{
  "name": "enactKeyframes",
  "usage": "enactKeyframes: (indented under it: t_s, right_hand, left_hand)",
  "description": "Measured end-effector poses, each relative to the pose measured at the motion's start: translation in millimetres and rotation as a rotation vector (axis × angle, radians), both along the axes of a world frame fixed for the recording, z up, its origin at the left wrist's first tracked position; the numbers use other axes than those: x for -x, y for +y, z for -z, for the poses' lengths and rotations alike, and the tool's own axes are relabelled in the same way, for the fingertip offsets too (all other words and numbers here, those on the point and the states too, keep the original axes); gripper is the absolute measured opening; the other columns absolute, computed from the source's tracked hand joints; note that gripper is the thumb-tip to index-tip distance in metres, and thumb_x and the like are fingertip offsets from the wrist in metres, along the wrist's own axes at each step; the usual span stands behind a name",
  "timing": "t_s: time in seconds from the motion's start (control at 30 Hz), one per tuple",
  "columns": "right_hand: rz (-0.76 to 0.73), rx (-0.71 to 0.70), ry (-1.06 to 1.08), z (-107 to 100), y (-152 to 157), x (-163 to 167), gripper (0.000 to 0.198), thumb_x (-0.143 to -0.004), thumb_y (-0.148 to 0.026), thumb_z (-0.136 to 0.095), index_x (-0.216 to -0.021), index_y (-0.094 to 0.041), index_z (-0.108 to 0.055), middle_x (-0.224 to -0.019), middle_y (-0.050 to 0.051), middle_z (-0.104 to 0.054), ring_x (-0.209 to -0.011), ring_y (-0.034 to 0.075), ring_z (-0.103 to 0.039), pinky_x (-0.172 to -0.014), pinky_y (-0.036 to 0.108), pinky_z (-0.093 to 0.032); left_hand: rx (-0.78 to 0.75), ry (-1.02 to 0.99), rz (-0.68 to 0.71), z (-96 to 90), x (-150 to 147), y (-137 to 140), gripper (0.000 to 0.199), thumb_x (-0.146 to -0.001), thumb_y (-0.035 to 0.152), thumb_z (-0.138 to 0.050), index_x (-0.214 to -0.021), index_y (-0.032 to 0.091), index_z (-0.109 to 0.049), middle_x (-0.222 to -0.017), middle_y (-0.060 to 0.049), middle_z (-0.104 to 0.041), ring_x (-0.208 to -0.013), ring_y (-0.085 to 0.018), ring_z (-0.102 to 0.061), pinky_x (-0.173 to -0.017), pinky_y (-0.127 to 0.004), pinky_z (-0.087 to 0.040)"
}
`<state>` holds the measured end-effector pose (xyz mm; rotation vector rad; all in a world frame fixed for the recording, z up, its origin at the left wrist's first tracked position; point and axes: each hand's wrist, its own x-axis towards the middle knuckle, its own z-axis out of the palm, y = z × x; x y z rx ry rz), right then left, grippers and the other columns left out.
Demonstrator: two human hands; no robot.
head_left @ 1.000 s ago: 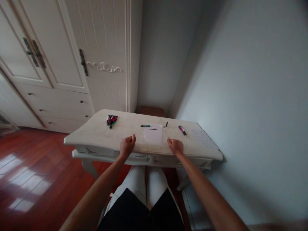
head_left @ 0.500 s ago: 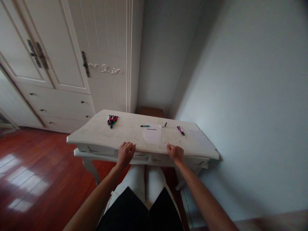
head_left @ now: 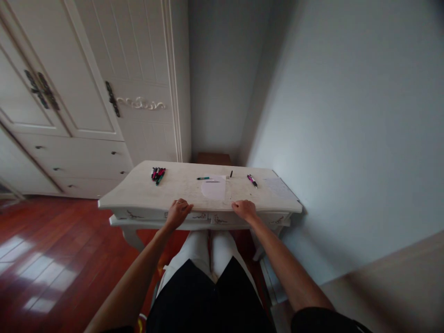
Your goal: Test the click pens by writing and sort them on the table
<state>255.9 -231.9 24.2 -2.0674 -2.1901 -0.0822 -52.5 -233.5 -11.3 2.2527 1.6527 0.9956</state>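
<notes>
My left hand (head_left: 178, 212) rests at the front edge of the white desk (head_left: 180, 192), its fingers curled in and nothing seen in them. Farther right along the same edge, my right hand (head_left: 244, 209) is closed in a loose fist, also with nothing visible in it. Between and beyond them lies a sheet of white paper (head_left: 214, 190). On it is a thin black stick-like piece (head_left: 212, 181), too small to make out. A teal and black pen (head_left: 203, 178) is at its upper left. A short black piece (head_left: 231, 174) sits at its upper right.
A pile of several pens (head_left: 158, 175) lies on the desk's left side. Purple pens (head_left: 252, 181) are at the right, near a pale sheet (head_left: 278, 188). A white wardrobe (head_left: 145, 129) stands behind left; a grey wall (head_left: 347, 138) closes the right side.
The view has turned a little to the right, so the desk and its pens sit farther left in the picture. Both hands stay at the desk's front edge. The pens and paper lie as before.
</notes>
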Motion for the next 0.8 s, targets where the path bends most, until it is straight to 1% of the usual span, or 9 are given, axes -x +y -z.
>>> enactKeyframes:
  t_s: [0.17,0.27,0.37,0.43,0.63,0.7,0.8]
  right_hand:
    - [-0.051,0.04,0.014,-0.3,-5.4,-3.7,0.043,-0.094,-0.044,-0.04,-0.089,-0.023,-0.078,-0.094,0.011,-0.076,-0.088,0.021,-0.07,-0.069,0.026,-0.041]
    - [-0.081,0.051,0.015,-0.5,-7.8,-6.1,0.043,-0.095,-0.042,-0.04,-0.086,-0.023,-0.077,-0.093,0.01,-0.076,-0.085,0.02,-0.069,-0.067,0.025,-0.039]
    - [-0.111,0.056,0.021,0.0,-9.0,-8.4,0.042,-0.095,-0.04,-0.04,-0.084,-0.022,-0.076,-0.092,0.009,-0.076,-0.085,0.019,-0.069,-0.068,0.025,-0.038]
    - [-0.134,0.061,0.032,0.5,-9.6,-9.3,0.041,-0.096,-0.04,-0.04,-0.084,-0.022,-0.076,-0.091,0.009,-0.076,-0.085,0.019,-0.068,-0.069,0.025,-0.037]
    - [-0.178,0.068,0.089,1.9,-13.7,-8.4,0.038,-0.095,-0.036,-0.042,-0.081,-0.02,-0.074,-0.087,0.011,-0.076,-0.084,0.021,-0.068,-0.073,0.027,-0.038]
    - [-0.204,0.071,0.122,2.7,-14.9,-10.0,0.038,-0.093,-0.036,-0.045,-0.076,-0.019,-0.073,-0.084,0.011,-0.075,-0.081,0.021,-0.067,-0.073,0.028,-0.039]
    - [-0.229,0.083,0.2,2.8,-15.3,-18.3,0.04,-0.092,-0.039,-0.045,-0.068,-0.018,-0.07,-0.075,0.008,-0.074,-0.073,0.019,-0.066,-0.068,0.026,-0.039]
  left_hand:
    - [0.033,0.01,-0.058,1.3,-1.8,-7.9,0.034,-0.086,0.039,-0.053,-0.06,0.02,-0.067,-0.097,-0.007,-0.064,-0.092,-0.022,-0.055,-0.089,-0.035,-0.042]
    - [0.01,0.043,-0.073,5.2,-4.3,-15.0,0.025,-0.083,0.036,-0.059,-0.067,0.021,-0.07,-0.109,-0.009,-0.062,-0.101,-0.025,-0.054,-0.093,-0.038,-0.042]
    - [-0.021,0.074,-0.068,7.2,-7.5,-23.3,0.021,-0.083,0.035,-0.061,-0.07,0.021,-0.071,-0.119,-0.01,-0.059,-0.111,-0.028,-0.051,-0.098,-0.042,-0.041]
    - [-0.024,0.089,-0.069,6.8,-9.5,-28.4,0.021,-0.083,0.034,-0.06,-0.071,0.02,-0.071,-0.124,-0.011,-0.057,-0.116,-0.029,-0.049,-0.101,-0.042,-0.04]
    - [-0.009,0.11,-0.06,6.1,-13.3,-41.8,0.023,-0.086,0.033,-0.058,-0.072,0.019,-0.07,-0.132,-0.014,-0.055,-0.124,-0.03,-0.046,-0.105,-0.043,-0.039]
    - [-0.013,0.1,-0.084,9.0,-13.4,-46.7,0.022,-0.086,0.032,-0.057,-0.074,0.019,-0.069,-0.138,-0.013,-0.051,-0.127,-0.03,-0.045,-0.107,-0.044,-0.038]
    - [-0.026,0.068,-0.092,15.4,-12.6,-53.0,0.023,-0.088,0.031,-0.055,-0.073,0.019,-0.067,-0.146,-0.012,-0.044,-0.133,-0.03,-0.041,-0.11,-0.045,-0.034]
